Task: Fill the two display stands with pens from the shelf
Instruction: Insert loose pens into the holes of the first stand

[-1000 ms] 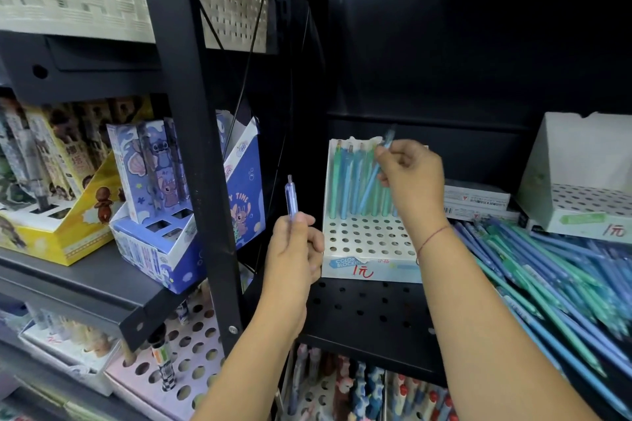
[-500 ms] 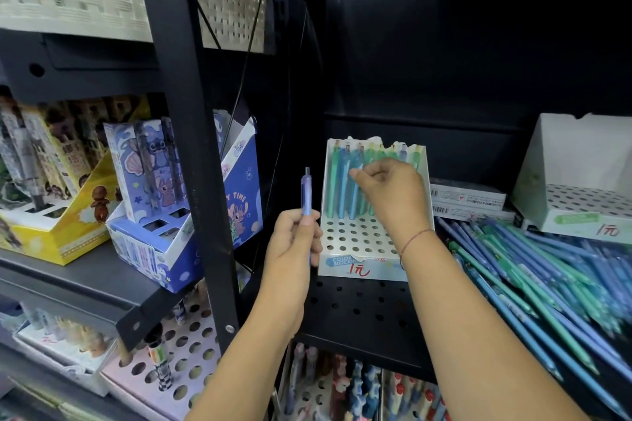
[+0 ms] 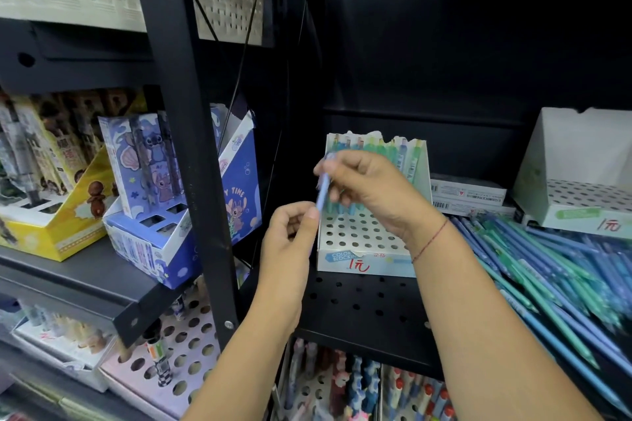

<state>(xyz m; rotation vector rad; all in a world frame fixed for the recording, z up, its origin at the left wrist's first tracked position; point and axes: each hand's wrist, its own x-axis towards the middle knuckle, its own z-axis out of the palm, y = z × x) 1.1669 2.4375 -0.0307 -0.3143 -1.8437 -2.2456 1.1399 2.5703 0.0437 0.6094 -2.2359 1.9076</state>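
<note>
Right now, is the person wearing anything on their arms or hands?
Almost nothing. The left hand and right hand are bare, with no gloves or rings that I can see, and no sleeves show on either arm. The only thing worn is a thin red string bracelet around the right wrist.

A stationery shop: black metal shelves point(image 3: 359, 304) carry pen display boxes point(image 3: 362, 249) with handwritten price labels point(image 3: 359, 265) (cartoon-printed ones point(image 3: 164, 239) at the left edge).

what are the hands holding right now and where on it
One pale blue pen: the left hand pinches its lower part, the right hand grips its top end.
</note>
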